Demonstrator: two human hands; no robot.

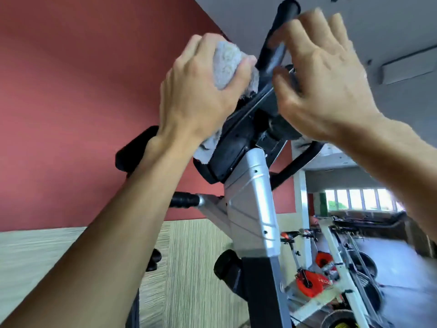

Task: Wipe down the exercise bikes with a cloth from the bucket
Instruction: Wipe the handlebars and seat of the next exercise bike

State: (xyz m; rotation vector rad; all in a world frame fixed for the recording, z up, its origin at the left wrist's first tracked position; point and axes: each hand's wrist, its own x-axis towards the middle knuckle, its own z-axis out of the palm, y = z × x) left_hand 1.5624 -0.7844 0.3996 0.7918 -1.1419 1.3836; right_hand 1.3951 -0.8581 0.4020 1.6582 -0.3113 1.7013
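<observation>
The left hand [201, 91] grips the cloth [227, 65] against the bike console [238, 138], left of the upright handlebar [272, 53]; the right hand [326, 84], fingers straight, steadies its right side.

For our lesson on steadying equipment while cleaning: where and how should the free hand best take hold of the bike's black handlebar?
Probably the straight black stretch of the handlebar just above the console, reached from the right, where the right hand is. It is a slim bar that fingers can wrap around, and the left hand with the cloth occupies the other side.
</observation>
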